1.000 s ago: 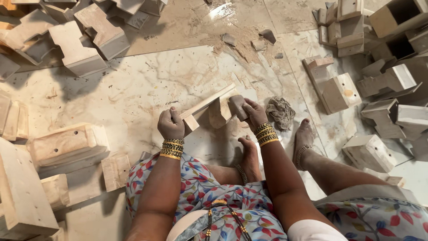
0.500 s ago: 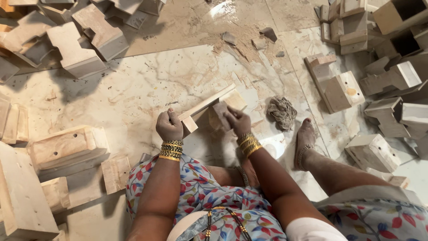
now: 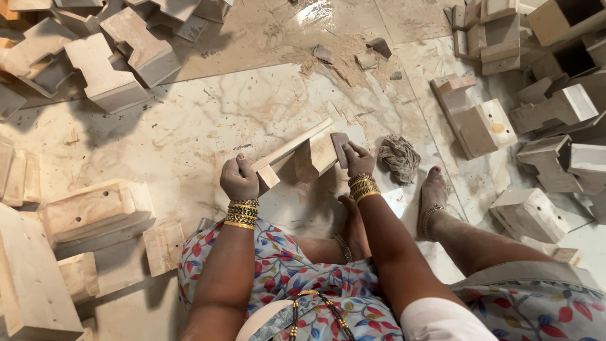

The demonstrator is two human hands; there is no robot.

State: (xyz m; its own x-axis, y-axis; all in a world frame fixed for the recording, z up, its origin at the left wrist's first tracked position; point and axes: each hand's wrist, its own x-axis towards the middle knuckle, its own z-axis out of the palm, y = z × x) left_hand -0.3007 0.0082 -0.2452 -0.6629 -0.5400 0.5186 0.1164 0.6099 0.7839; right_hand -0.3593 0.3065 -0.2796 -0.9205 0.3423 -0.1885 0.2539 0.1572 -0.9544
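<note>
A pale marble floor (image 3: 189, 120), veined and dusted with sawdust, spreads under everything. On it, up and left of the wooden piece in hand, a heap of blocky stepped wooden parts (image 3: 107, 57) lies; another heap (image 3: 536, 95), some hollow and box-like, lies to that piece's right. The wooden piece (image 3: 303, 151) itself is a smooth pale T-shaped block, a flat board with a stub under it, held tilted above the floor in front of the person's knees. The left hand (image 3: 238, 180) has its fingers closed around the board's near end. The right hand (image 3: 357, 159) presses a small dark sanding pad (image 3: 339, 144) against the stub's side, fingers gripping it. A crumpled grey rag (image 3: 399, 158) lies just right of the piece.
</note>
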